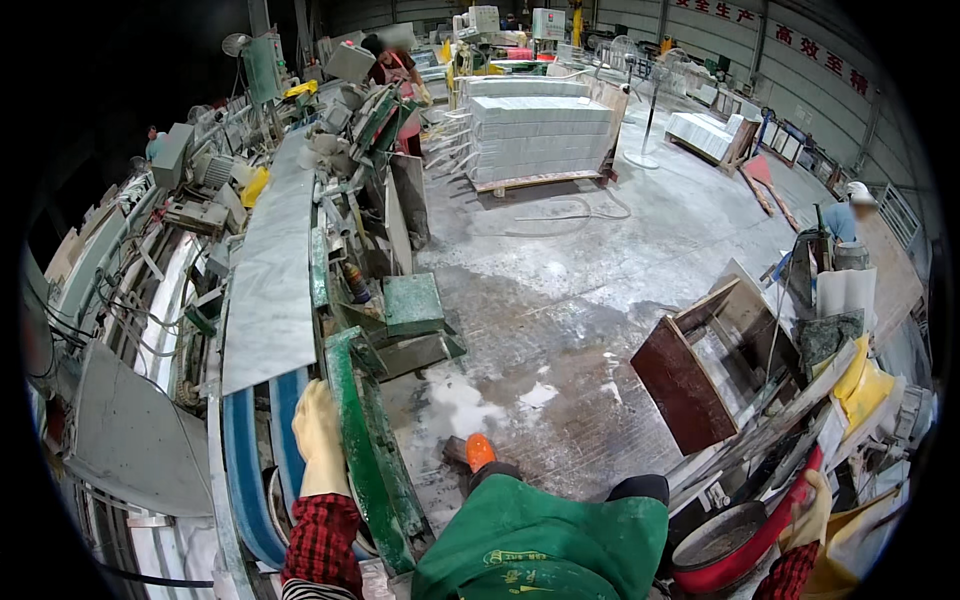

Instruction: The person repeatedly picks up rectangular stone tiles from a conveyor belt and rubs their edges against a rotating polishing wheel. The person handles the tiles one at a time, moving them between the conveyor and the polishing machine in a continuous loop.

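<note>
My left hand (318,438), in a cream glove, is at the edge of the machine, between its blue conveyor belts (290,430) and a green metal guard (372,455). Its fingers are curled and pressed together; whatever they hold, if anything, is hidden. A grey-white stone slab (270,290) lies lengthwise on the conveyor ahead of that hand. At the lower right, my right hand (808,512), gloved too, is beside a red basin-like thing (745,555) with a round grey inside. The fingers there are partly hidden, and whether they grip the red edge is unclear.
A brown open box (685,385) stands on the wet floor at right, near yellow sacking (862,385). Stacked pale slabs (540,135) rest on a pallet ahead. One person (398,75) is by the machine's far end; another (850,215) is at right.
</note>
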A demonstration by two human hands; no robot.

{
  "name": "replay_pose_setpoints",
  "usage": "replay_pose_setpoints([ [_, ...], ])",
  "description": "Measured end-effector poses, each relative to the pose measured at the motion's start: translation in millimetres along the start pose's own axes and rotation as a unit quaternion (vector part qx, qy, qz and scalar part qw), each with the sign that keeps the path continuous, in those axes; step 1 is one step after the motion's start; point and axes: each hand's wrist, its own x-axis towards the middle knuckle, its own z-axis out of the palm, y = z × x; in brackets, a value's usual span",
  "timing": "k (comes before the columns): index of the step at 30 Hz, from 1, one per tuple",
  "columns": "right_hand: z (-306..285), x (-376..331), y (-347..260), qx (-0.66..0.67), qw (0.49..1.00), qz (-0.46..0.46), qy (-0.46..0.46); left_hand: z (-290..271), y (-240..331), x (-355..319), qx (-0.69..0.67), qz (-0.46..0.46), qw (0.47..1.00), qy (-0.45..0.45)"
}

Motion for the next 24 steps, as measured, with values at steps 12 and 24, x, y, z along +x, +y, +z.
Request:
replay_pose_setpoints([
  [12, 260, -99, -44, -0.309, 0.682, -0.497, -0.439, 326, 150, -154, -0.370, -0.407, 0.783, -0.289],
  [24, 407, -308, -32, -0.088, 0.343, -0.767, -0.535, 97, 122, -54, -0.340, -0.154, 0.920, 0.117],
])
